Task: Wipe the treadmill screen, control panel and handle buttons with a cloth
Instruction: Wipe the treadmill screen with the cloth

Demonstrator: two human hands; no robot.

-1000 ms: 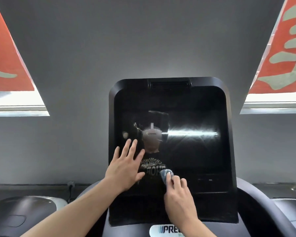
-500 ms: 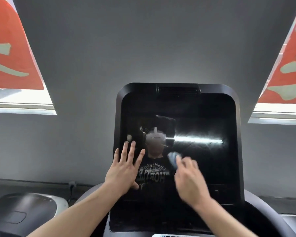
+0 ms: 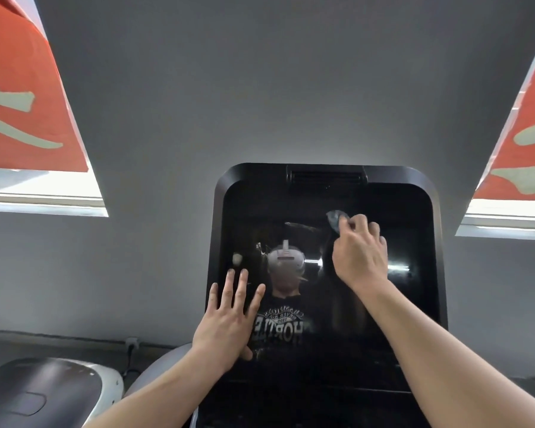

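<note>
At the far left, below the screen level, stands a neighbouring machine (image 3: 40, 393) with a grey and white cover; it has no part in my work.

My left hand (image 3: 229, 322) lies flat on the left edge of the treadmill screen (image 3: 408, 304), near its lower left corner. The fingers are straight and a little spread, and they hold nothing. I judge that this hand steadies the console while the other one rubs.

The screen is black, glossy and hard, and it reflects strongly. I think such a surface is smooth and slippery under the cloth, and it shows every streak, so a light and even pressure is better than a strong push. It looks stiff, but I would not lean on it.

My right hand (image 3: 357, 254) is in the upper middle part of the screen, toward the top right corner. Its fingers are curled and pinch the cloth (image 3: 336, 220), which is small, grey-blue, soft and crumpled. It is surely very light, and I hold it bunched at the fingertips, so that the free part touches the glass.
</note>
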